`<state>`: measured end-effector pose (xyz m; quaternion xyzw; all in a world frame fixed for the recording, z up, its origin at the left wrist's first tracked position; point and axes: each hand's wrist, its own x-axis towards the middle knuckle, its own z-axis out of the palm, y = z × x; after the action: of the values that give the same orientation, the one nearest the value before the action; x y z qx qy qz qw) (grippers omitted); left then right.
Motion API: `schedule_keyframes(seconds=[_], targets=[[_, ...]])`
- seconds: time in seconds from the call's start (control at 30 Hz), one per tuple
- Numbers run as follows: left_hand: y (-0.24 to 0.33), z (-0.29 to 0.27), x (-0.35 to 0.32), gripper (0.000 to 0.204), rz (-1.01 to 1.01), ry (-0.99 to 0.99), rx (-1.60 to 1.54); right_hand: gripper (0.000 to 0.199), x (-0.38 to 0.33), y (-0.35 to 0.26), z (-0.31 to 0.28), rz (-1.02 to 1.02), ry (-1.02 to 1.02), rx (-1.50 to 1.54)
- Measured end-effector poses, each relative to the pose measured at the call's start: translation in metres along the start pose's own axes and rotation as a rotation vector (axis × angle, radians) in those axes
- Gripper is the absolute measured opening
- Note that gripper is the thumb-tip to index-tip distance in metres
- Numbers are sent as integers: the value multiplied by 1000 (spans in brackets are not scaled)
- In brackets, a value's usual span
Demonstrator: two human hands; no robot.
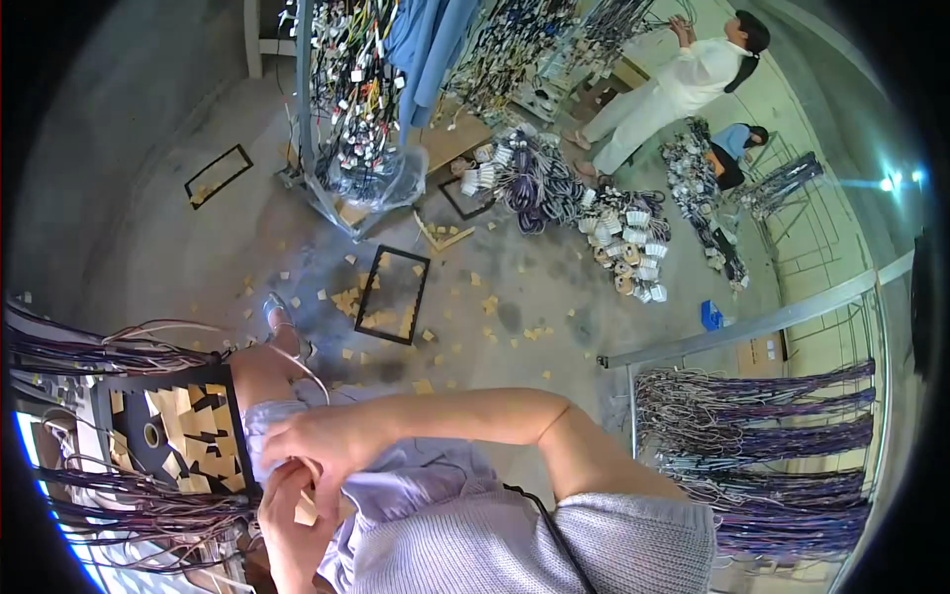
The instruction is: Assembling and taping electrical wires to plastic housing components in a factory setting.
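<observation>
Both hands meet in front of my lap at the lower left. My right hand (315,444) reaches across from the right, its fingers bent down over the left one. My left hand (287,523) is closed just below it, fingertips pressed together. A small tan paper-like piece (306,509) shows at the left fingers. A thin pale cable (315,380) arcs down to the right hand and disappears behind it; what the right fingers grip is hidden. Beside the hands stands a black-rimmed tray (240,428) with tan pieces (203,436) and a small tape roll (152,435).
Cable bundles (148,495) crowd the left; more hang on a rack (762,445) at right. Black frames (362,309) and tan scraps (490,305) lie on the floor. Coiled harnesses (539,183) are piled farther off. One person (673,94) stands and another (732,148) sits at the far right.
</observation>
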<state>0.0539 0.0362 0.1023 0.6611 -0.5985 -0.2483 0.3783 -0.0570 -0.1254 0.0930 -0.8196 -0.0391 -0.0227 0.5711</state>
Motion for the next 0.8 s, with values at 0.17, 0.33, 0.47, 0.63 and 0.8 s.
schedule_keyframes(seconds=[0.17,0.33,0.47,0.63,0.8], targets=[[20,-25,-19,28,-265,3,-142,75,-30,20,-30,-66,98,-255],[14,-26,-18,11,-260,105,-247,62,-24,-14,-6,83,209,-79],[7,-19,9,15,-329,236,-609,3,-10,-18,-8,87,388,87],[3,-12,12,28,-284,214,-1036,5,-11,-41,-18,297,393,283],[-2,-11,0,20,-306,255,-1004,8,-8,-38,-17,264,322,248]])
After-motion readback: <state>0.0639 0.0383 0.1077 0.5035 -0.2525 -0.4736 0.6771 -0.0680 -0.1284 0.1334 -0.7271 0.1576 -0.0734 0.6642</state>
